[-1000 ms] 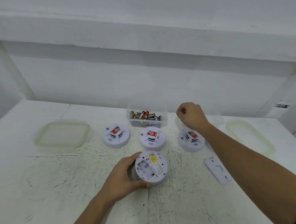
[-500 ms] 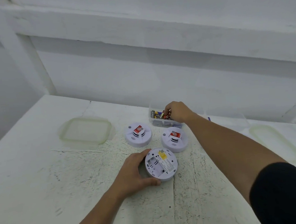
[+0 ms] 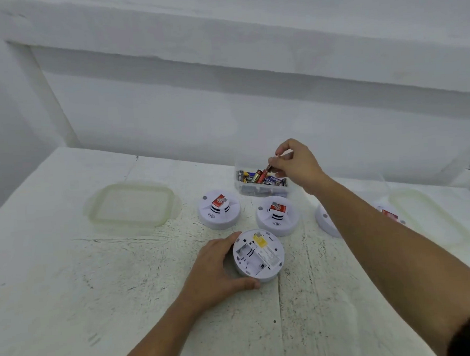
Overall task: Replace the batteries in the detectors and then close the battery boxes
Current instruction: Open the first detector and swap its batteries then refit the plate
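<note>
A: Entry one: open detector (image 3: 259, 254)?
B: Centre frame on the white table (image 3: 69, 270), back up, battery bay empty; my left hand (image 3: 214, 270) grips its rim
A: Batteries?
B: My right hand (image 3: 296, 165) pinches batteries (image 3: 269, 168) over the clear tub (image 3: 262, 191), upper centre
A: Outstanding?
B: I judge early: nothing loaded; load and close this one, then the face-up detectors (image 3: 219, 209) behind, apparently untouched

Below the fingers (image 3: 284, 146) of the right hand (image 3: 299, 165), which pinch batteries (image 3: 282, 155), stands the battery box (image 3: 256, 191). Nearer the person from them, the left detector (image 3: 219, 209) and the middle detector (image 3: 277, 215) block the way. The narrow gap between them leads to the open detector (image 3: 259, 256) in the left hand (image 3: 214, 267). A third detector (image 3: 324, 223) lies partly under the forearm. Left of that hand the tabletop (image 3: 97, 282) is open up to a lid (image 3: 132, 206).
</note>
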{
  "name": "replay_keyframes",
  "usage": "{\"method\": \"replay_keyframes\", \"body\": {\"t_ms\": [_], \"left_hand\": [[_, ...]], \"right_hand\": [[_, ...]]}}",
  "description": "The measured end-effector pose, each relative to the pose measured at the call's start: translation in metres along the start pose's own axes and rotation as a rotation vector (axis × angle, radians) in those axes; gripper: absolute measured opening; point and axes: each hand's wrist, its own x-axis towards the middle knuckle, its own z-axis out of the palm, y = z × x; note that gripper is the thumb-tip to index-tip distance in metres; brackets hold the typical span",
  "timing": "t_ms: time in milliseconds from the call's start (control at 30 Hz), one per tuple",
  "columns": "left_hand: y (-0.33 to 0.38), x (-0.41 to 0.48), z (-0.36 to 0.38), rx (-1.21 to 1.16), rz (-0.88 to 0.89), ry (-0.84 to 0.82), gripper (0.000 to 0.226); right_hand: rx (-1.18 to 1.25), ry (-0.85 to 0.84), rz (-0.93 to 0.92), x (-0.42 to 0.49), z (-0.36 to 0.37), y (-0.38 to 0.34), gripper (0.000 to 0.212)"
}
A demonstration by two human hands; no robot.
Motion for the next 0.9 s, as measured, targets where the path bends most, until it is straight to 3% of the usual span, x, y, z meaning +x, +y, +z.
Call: {"method": "replay_keyframes", "body": {"t_ms": [167, 333, 667, 900], "left_hand": [[-0.003, 0.001, 0.001, 0.003, 0.01, -0.001, 0.093], [-0.004, 0.001, 0.003, -0.003, 0.011, 0.013, 0.098], [-0.003, 0.001, 0.004, -0.028, -0.021, 0.023, 0.098], [-0.004, 0.001, 0.005, -0.047, -0.034, 0.031, 0.096]], "right_hand": [[0.177, -0.126, 0.017, -0.082, 0.003, -0.003, 0.019], [-0.035, -0.22, 0.014, -0.148, 0.027, 0.023, 0.017], [-0.306, -0.089, -0.252, -0.179, 0.051, 0.056, 0.021], [-0.361, -0.286, -0.264, -0.174, 0.032, 0.058, 0.022]]}}
